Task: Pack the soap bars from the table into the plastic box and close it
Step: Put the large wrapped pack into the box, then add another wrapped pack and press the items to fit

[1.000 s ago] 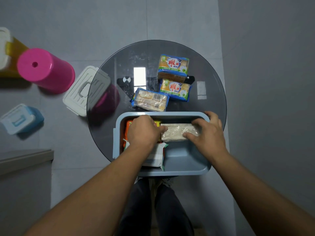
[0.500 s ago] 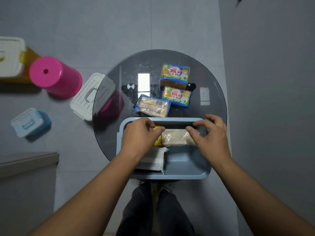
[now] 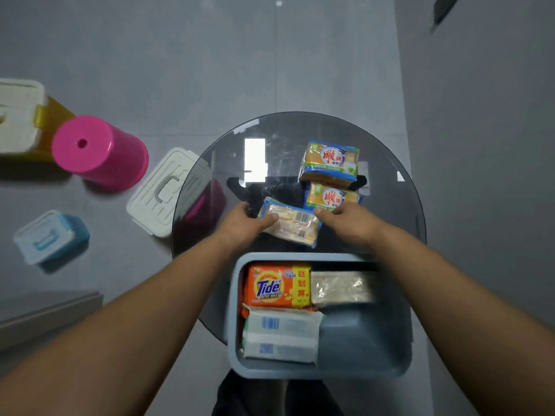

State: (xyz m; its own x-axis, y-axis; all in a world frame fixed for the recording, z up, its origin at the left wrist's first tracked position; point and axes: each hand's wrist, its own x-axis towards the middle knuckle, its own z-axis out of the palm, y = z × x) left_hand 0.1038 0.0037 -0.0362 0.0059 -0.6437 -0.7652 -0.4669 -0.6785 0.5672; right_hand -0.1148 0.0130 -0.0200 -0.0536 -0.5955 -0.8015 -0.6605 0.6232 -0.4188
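Note:
A light blue plastic box [image 3: 235, 298] sits at the near edge of the round glass table [image 3: 393, 211]. It holds an orange Tide bar [image 3: 274, 286], a clear-wrapped pale bar [image 3: 341, 288] and a white soap pack [image 3: 279, 334]. Beyond the box lies a blue-edged soap pack with a barcode [image 3: 295, 226]; my left hand [image 3: 243, 225] grips its left end, thumb on top. My right hand [image 3: 350, 220] curls its fingers over the near edge of a yellow-and-blue soap pack [image 3: 329, 196], thumb by the barcode pack's corner. Another yellow-and-blue pack [image 3: 330, 160] lies farther back.
On the floor to the left stand a white-lidded container with a handle [image 3: 163, 190], a pink stool [image 3: 96, 151], a small blue box with a clear lid [image 3: 51, 235] and a yellow box with a white lid [image 3: 21, 115]. A grey wall runs along the right.
Both hands left the box, where the clear-wrapped bar now lies, and reached forward to the soap packs on the table. The view tilted so the box sits lower in frame.

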